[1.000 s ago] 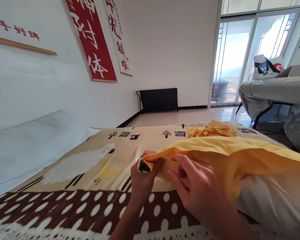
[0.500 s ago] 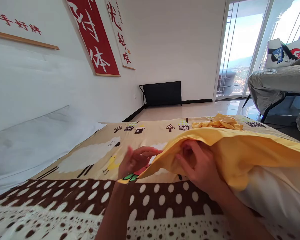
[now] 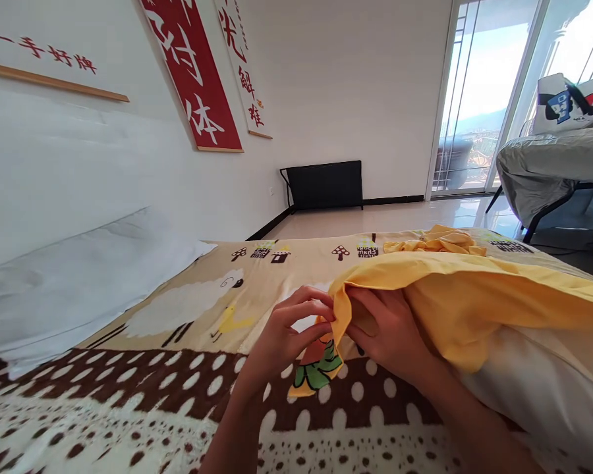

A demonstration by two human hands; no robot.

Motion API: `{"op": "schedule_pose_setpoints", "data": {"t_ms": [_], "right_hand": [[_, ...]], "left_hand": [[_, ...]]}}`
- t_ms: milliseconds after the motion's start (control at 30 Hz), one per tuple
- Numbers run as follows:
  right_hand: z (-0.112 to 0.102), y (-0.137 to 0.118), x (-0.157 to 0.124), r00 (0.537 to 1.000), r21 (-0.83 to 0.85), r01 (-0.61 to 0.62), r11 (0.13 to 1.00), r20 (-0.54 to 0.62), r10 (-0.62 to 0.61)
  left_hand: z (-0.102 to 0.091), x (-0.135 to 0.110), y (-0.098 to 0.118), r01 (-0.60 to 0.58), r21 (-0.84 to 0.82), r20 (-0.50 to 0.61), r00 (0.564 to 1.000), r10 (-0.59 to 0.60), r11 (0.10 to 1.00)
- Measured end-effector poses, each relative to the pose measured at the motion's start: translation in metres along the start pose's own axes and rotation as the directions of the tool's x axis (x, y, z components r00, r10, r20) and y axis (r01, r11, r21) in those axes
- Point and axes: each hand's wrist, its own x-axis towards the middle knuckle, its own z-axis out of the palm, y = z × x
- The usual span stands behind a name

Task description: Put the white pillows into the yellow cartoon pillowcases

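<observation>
A yellow pillowcase [image 3: 474,296] with a printed flower corner is pulled partly over a white pillow [image 3: 538,388] at the right of the bed. My left hand [image 3: 289,332] pinches the open edge of the pillowcase near the printed corner. My right hand [image 3: 393,329] grips the same edge from the other side, its fingers partly under the cloth. Both hands are closed on the fabric just above the blanket.
A beige and brown blanket [image 3: 178,395] with sheep and dots covers the bed. A white pillow [image 3: 79,276] lies at the left by the wall. A second crumpled yellow cloth [image 3: 435,242] sits at the far edge. A grey covered chair [image 3: 548,164] stands at right.
My left hand let go of the corner, opened, then closed again on the pillowcase edge. The printed corner now hangs down between my hands. The view has shifted slightly left.
</observation>
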Motion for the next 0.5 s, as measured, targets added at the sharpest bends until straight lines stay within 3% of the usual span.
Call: {"op": "schedule_pose_setpoints", "data": {"t_ms": [167, 333, 500], "right_hand": [[0.004, -0.001, -0.003, 0.999, 0.050, 0.033, 0.998, -0.017, -0.032], [0.007, -0.006, -0.006, 0.995, 0.111, 0.103, 0.988, 0.004, -0.105], [0.003, -0.016, -0.006, 0.987, 0.161, 0.120, 0.980, 0.088, -0.135]], "left_hand": [[-0.007, -0.001, 0.010, -0.098, 0.094, 0.069, 0.993, 0.092, 0.991], [-0.015, -0.004, 0.011, -0.037, 0.051, 0.174, 0.984, 0.028, 0.998], [-0.019, -0.010, 0.017, -0.040, 0.044, 0.151, 0.988, 0.033, 0.998]]}}
